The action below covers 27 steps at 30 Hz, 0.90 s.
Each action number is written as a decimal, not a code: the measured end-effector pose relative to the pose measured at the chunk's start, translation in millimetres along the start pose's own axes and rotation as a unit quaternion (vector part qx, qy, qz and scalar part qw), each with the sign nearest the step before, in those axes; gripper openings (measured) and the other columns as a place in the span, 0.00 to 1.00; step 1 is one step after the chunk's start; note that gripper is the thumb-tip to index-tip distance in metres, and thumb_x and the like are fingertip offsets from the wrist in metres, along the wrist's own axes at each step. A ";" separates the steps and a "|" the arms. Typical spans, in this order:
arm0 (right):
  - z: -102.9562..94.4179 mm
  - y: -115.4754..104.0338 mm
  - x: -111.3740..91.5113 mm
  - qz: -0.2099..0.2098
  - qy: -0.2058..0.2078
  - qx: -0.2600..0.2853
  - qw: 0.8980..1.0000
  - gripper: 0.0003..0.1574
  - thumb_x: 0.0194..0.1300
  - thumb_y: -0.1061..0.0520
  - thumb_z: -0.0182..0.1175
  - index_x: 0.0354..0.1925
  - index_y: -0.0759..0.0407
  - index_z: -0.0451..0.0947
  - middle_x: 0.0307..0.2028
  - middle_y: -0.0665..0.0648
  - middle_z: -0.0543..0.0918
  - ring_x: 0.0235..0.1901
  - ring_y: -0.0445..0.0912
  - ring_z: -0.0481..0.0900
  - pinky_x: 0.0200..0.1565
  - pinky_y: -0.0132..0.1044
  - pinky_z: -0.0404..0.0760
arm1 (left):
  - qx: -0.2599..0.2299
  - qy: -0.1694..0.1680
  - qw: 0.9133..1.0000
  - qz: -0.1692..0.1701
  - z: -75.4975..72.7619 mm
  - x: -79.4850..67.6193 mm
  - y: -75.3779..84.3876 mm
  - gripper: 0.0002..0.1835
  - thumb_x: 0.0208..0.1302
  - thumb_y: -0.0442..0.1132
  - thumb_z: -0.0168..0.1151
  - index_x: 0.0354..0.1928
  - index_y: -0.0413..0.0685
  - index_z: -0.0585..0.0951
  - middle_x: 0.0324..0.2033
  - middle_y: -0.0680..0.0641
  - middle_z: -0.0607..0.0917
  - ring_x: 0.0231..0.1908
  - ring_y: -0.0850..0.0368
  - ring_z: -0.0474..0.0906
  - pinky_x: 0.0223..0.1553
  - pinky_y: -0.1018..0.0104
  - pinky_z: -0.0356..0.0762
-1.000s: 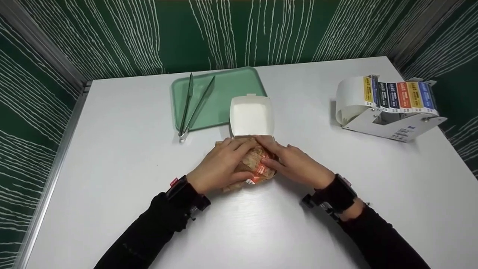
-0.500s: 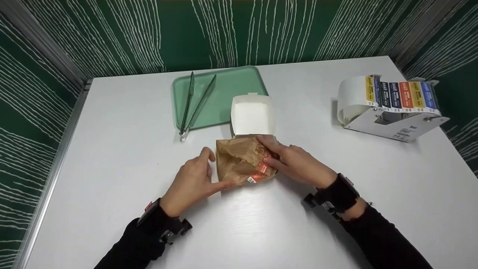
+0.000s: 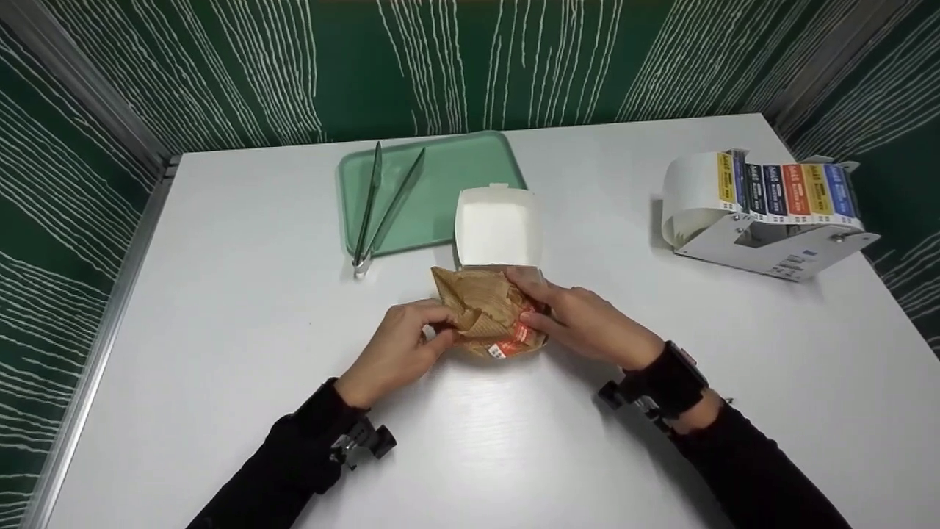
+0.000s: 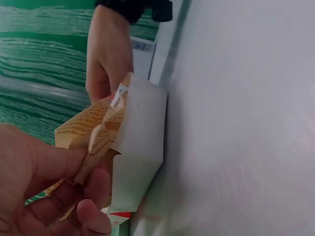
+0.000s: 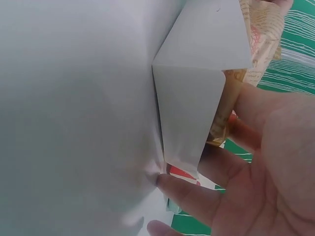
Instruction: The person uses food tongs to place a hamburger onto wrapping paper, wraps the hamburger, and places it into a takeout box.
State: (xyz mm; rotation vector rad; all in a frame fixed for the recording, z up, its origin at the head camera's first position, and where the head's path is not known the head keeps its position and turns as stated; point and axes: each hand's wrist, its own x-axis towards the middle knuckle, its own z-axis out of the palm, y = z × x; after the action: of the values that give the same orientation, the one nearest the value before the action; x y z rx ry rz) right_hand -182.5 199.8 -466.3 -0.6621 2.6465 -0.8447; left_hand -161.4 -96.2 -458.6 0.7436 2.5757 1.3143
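A white carton [image 3: 499,229] stands on the table with its lid raised at the back. Crumpled brown wrapping paper [image 3: 486,297] with red-orange print fills its base; what lies inside the paper is hidden. My left hand [image 3: 402,344] pinches the paper's loose left end between thumb and fingers, which the left wrist view shows close up beside the carton's white wall [image 4: 142,115]. From the right, my right hand [image 3: 598,327] holds the wrapped paper with thumb and fingers. In the right wrist view its lower fingers reach along the carton's side [image 5: 192,110].
Behind the carton lies a green tray [image 3: 448,165], with metal tongs [image 3: 363,235] resting across its left part. At the back right stands a metal dispenser [image 3: 771,246] holding several colored label rolls [image 3: 793,192]. Green walls with white streaks [image 3: 470,73] border the white table.
My left hand lifted off the paper's top, moved left, then came back and took its left end, which is now folded inward. My right hand has stayed in place.
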 end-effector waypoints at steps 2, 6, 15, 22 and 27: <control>0.4 0.8 0.3 -0.005 -0.001 -0.003 1.000 0.43 0.83 0.44 0.58 0.86 0.47 0.54 0.77 0.67 0.71 0.62 0.57 0.84 0.64 0.58 0.82 | 0.019 0.016 1.000 0.015 2.1 3.8 -0.6 0.09 0.67 0.27 0.67 0.44 0.44 0.91 0.45 0.47 0.93 0.45 0.52 0.88 0.51 0.55 0.87; 0.6 1.1 0.6 -0.007 -0.003 -0.006 1.000 0.43 0.83 0.45 0.57 0.86 0.47 0.54 0.78 0.67 0.70 0.61 0.55 0.83 0.63 0.57 0.83 | 0.054 0.025 0.998 0.023 5.2 8.8 -3.4 0.11 0.67 0.28 0.69 0.47 0.47 0.92 0.46 0.47 0.94 0.47 0.49 0.91 0.55 0.49 0.86; 1.6 2.6 -0.5 -0.015 -0.010 0.001 1.000 0.43 0.84 0.45 0.55 0.86 0.51 0.52 0.76 0.71 0.71 0.60 0.55 0.85 0.63 0.56 0.83 | 0.119 0.027 0.992 -0.009 9.5 14.1 -9.2 0.06 0.70 0.37 0.72 0.45 0.52 0.92 0.43 0.48 0.95 0.34 0.55 0.88 0.39 0.56 0.85; 1.1 5.0 -2.4 -0.039 -0.013 0.003 0.999 0.43 0.86 0.45 0.51 0.87 0.54 0.48 0.57 0.72 0.85 0.41 0.52 0.87 0.56 0.53 0.84 | 0.171 0.039 0.984 -0.035 11.4 19.6 -5.1 0.08 0.69 0.43 0.74 0.43 0.47 0.89 0.28 0.48 0.91 0.21 0.60 0.78 0.24 0.66 0.76; 3.0 3.3 -4.0 -0.047 -0.005 -0.027 0.999 0.52 0.81 0.35 0.56 0.87 0.54 0.47 0.57 0.72 0.86 0.45 0.55 0.88 0.53 0.54 0.86 | 0.178 0.039 0.982 -0.056 12.7 21.6 -2.2 0.09 0.69 0.44 0.74 0.37 0.48 0.86 0.27 0.49 0.91 0.25 0.56 0.84 0.27 0.62 0.82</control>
State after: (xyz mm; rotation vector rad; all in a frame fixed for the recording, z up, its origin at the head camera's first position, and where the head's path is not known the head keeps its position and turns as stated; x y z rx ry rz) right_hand -179.0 202.8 -470.1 -0.8074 2.6560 -0.7943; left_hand -176.4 -77.5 -466.2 0.5960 2.9086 0.8775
